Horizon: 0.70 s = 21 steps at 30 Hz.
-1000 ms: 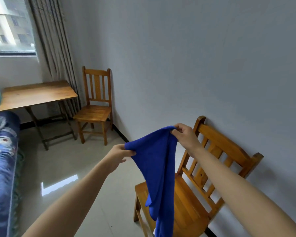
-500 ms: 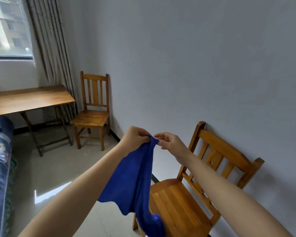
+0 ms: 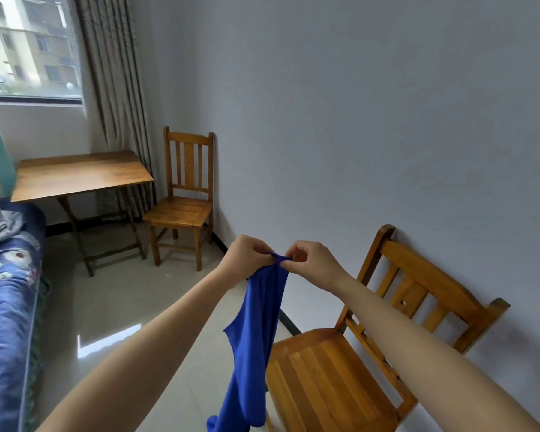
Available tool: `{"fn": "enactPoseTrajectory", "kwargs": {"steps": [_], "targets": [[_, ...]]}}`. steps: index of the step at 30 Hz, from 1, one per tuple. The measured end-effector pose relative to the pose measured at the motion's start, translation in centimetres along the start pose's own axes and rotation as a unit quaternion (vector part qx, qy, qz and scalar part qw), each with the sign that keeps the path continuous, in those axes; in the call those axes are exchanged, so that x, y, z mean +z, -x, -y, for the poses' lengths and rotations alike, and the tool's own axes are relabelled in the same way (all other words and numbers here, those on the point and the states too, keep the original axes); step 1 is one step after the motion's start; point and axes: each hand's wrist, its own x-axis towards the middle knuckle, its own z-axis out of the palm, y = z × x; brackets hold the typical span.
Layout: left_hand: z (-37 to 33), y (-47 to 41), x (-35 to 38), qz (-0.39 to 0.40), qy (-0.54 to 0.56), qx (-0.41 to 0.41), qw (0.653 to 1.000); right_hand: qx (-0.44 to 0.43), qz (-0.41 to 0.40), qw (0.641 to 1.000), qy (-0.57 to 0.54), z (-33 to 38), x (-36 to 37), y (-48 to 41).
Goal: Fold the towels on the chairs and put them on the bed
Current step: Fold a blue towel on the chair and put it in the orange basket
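Head view: blue towel point(image 3: 256, 338) hangs in air just left of near chair point(image 3: 325, 369). Close together, left hand point(image 3: 250, 260) and right hand point(image 3: 312, 263) each pinch its bunched top edge. Bed point(image 3: 3, 307) at left.

Left arm point(image 3: 144, 353) and right arm point(image 3: 418, 332) are bare, as are left hand point(image 3: 247, 260) and right hand point(image 3: 317, 265).

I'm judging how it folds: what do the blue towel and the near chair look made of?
The blue towel looks like soft matte cloth, possibly microfibre: it hangs limp in folds. The near chair looks wooden with glossy amber varnish: grain and sheen show.
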Motion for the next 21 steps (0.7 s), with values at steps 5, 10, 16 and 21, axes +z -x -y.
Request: {"fn": "enactPoseTrajectory", "kwargs": {"steps": [5, 10, 16, 21], "targets": [[1.1, 0.4, -0.6, 0.026, 0.04, -0.004, 0.999, -0.03, -0.047, 0.998, 0.009, 1.2, -0.5, -1.2], [4.5, 1.5, -0.6, 0.079, 0.037, -0.053, 0.995, -0.005, -0.142, 0.985, -0.097, 2.1, -2.3, -3.3], [8.8, 2.0, -3.1, 0.096, 0.0, -0.121, 0.988, 0.028, -0.181, 0.977, -0.106, 0.9, -4.5, -4.4], [11.4, 1.8, -6.2, 0.063, 0.061, -0.167, 0.982, 0.053, -0.217, 0.968, -0.118, -0.7, -5.8, -4.7]]}}
